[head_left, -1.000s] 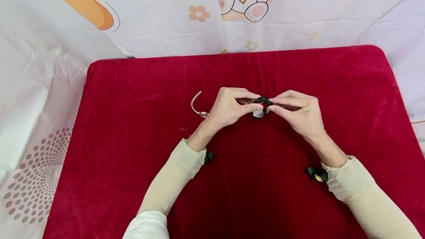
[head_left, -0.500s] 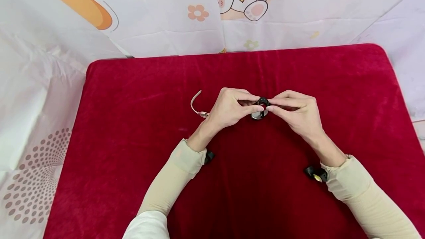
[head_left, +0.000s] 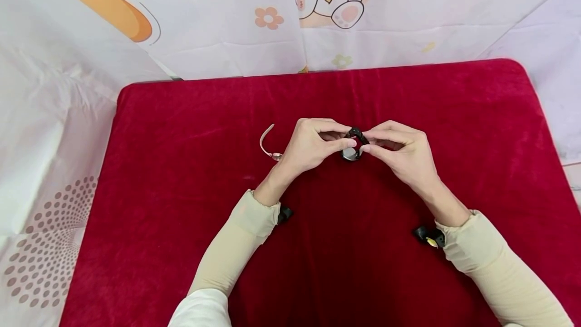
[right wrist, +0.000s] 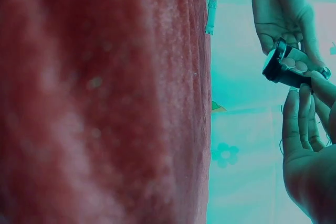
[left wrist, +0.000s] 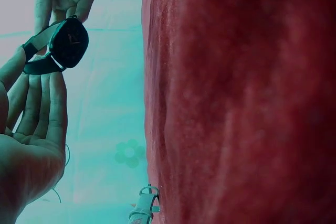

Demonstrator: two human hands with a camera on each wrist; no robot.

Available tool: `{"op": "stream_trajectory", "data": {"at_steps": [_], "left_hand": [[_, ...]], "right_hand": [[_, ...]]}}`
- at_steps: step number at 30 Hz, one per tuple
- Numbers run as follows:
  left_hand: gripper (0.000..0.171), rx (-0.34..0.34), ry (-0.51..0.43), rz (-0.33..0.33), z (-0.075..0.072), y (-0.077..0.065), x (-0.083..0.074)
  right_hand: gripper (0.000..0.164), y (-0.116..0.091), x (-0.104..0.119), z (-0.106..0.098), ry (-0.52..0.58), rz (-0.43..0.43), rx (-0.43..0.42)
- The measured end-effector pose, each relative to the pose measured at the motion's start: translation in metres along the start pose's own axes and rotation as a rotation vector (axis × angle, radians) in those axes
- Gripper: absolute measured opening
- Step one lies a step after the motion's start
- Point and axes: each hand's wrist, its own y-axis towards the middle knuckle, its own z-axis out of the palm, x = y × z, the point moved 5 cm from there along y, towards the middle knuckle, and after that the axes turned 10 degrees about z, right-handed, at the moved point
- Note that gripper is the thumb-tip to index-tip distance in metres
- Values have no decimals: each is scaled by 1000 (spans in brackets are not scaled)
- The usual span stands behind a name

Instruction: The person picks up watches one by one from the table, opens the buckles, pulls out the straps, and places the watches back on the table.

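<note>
A black wristwatch (head_left: 359,135) is held up between both hands, its strap curved into a loop and its silvery case back facing up toward the head camera. The left hand (head_left: 309,144) pinches its left side between thumb and fingers. From the other side, the right hand (head_left: 407,153) pinches the strap with thumb and fingertips. In the left wrist view the dark dial (left wrist: 71,43) shows, the case hanging at the loop's lower side. Fingertips hide part of the strap. Beside the left wrist lies a second watch (head_left: 267,146) with a thin pale strap, partly hidden by that hand.
Red velvet-like cloth (head_left: 190,130) covers the table. Behind it hangs a pale printed curtain (head_left: 218,24), with more of it along the left side. Small black devices sit at the left cuff (head_left: 284,214) and right cuff (head_left: 428,236).
The strap loop, narrower half a second ago, looks wider and has tilted. Both hands have shifted slightly up and left in view, still holding the black watch. The pale watch stays put.
</note>
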Motion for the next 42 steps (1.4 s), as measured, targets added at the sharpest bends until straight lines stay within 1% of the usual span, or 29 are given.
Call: {"op": "stream_trajectory", "data": {"at_steps": [3,8,11,20,26,30,33,37,41,42], "left_hand": [[19,3,-18,16,-1,0,0],[20,10,-49,49,-2,-1,0],[20,18,-49,56,-2,-1,-1],[20,27,17,44,-3,-2,-2],[20,40,39,48,-3,-2,-4],[20,30,4,31,-3,-2,-3],[20,15,-56,-2,-4,-3,0],[22,7,-113,-23,-3,-3,3],[24,13,-109,1,-2,-3,1],[25,21,-102,10,-2,-2,0]], "right_hand": [[25,0,0,-1,4,-5,-5],[25,0,1,-1,9,-37,-15],[25,-1,1,-2,4,-57,-25],[25,-3,6,-1,-63,-114,-63],[26,-2,3,1,-49,-109,-65],[25,-1,5,3,-18,-94,-50],[27,0,6,5,-4,-84,-40],[26,0,3,5,-11,-62,-20],[24,2,-16,3,-53,-44,-10],[23,2,-17,3,-68,-45,-11]]}}
